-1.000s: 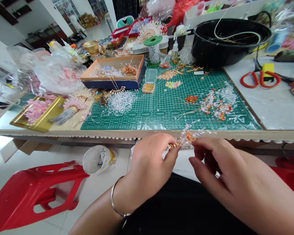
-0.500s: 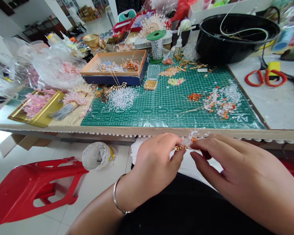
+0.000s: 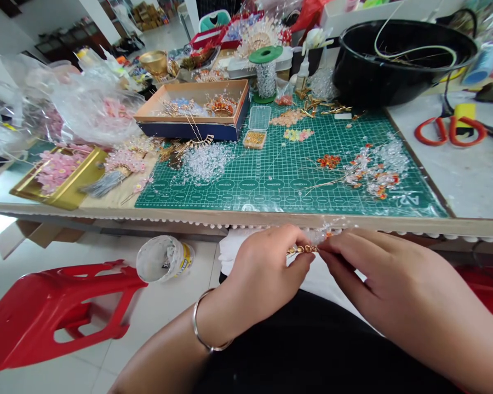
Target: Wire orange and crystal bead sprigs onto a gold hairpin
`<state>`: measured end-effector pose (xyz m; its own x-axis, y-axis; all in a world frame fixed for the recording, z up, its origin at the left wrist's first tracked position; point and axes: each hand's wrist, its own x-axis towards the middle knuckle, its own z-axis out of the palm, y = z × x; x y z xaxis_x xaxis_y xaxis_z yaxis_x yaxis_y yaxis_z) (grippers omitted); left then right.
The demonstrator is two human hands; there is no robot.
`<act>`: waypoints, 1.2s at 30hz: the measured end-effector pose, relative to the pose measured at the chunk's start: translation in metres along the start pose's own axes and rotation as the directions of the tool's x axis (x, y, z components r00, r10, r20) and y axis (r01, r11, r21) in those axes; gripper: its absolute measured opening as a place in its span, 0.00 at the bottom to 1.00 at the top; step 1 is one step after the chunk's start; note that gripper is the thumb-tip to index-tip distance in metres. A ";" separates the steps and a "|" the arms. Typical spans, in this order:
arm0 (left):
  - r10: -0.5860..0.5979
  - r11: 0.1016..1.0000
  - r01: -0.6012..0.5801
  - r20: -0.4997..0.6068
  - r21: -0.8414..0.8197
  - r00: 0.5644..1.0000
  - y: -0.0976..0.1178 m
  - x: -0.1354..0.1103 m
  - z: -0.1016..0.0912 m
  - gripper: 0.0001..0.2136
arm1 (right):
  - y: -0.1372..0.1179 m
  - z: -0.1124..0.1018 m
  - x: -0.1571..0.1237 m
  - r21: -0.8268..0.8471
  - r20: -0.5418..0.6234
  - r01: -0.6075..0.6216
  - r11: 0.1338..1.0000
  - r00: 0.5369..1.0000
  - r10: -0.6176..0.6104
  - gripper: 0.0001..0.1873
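Observation:
In front of the table edge, my left hand (image 3: 267, 268) pinches a gold hair comb (image 3: 302, 249) with a row of small loops, between thumb and forefinger. A spray of clear beads with orange bits (image 3: 326, 230) stands up from the comb's right end. My right hand (image 3: 386, 279) is closed at that same end, thumb against fingertips, touching the comb. Whatever lies inside the right pinch is hidden by the fingers. On the green cutting mat (image 3: 246, 191) lie a heap of clear beads (image 3: 207, 164), orange beads (image 3: 328, 161) and wired bead sprays (image 3: 372, 175).
A box of hair ornaments (image 3: 193, 128), a green spool (image 3: 266, 76) and an open bead case (image 3: 255, 139) stand on the mat. Right of them are a black basin (image 3: 398, 76) and red-handled scissors (image 3: 431, 131). A red stool (image 3: 20, 312) and white bucket (image 3: 160, 260) are below left.
My right hand has moved left and its thumb has closed against the fingers at the comb's end. My left hand keeps its hold. The view has shifted slightly.

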<state>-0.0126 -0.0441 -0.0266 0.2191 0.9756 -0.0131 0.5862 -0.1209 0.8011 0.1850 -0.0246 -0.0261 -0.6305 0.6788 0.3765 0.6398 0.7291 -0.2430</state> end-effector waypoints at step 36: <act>0.059 0.569 0.715 0.888 -0.405 0.456 -0.062 0.022 0.029 0.06 | 0.031 0.006 -0.013 0.370 0.566 -0.232 0.899 0.824 -0.020 0.10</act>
<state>-0.0212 -0.0208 -0.0940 0.8274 0.2748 -0.4898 0.1744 0.7033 0.6892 0.2103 -0.0108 -0.0442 -0.7811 0.5947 -0.1905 0.5592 0.5305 -0.6371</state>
